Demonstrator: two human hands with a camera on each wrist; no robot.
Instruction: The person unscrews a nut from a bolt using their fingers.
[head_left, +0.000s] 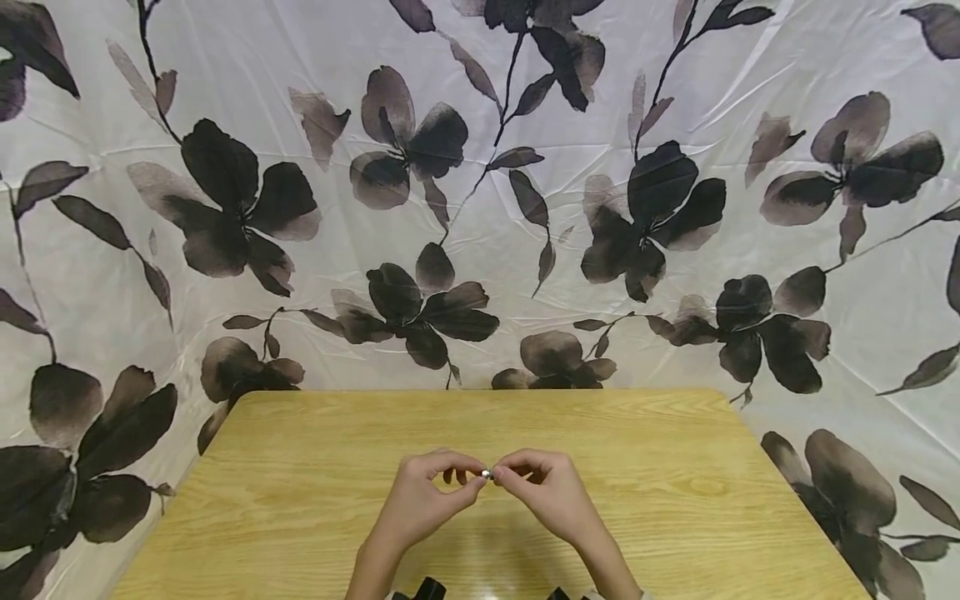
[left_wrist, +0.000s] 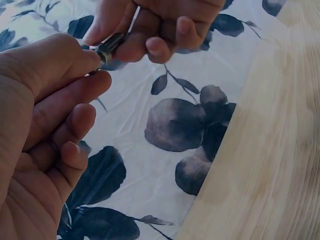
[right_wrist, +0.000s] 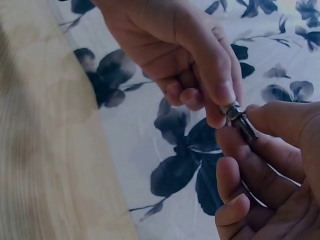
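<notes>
A small metal bolt (head_left: 487, 474) is held in the air between both hands, over the middle of the table. My left hand (head_left: 422, 500) pinches its hexagonal end between thumb and forefinger. From there the dark threaded shank (right_wrist: 246, 127) points toward my right hand (head_left: 553, 493), whose thumb and forefinger close on it from either side. In the left wrist view, a shiny hex part (left_wrist: 106, 56) shows at the left fingertips, at the base of the thread. The left fingers partly hide the bolt's end. On both hands the other fingers are loosely curled below.
Beneath the hands lies a light wood-grain table (head_left: 315, 450) with rounded far corners. Behind it and to both sides hangs a white cloth (head_left: 540, 250) printed with dark flowers. Dark wrist straps (head_left: 431, 588) show at the lower edge of the head view.
</notes>
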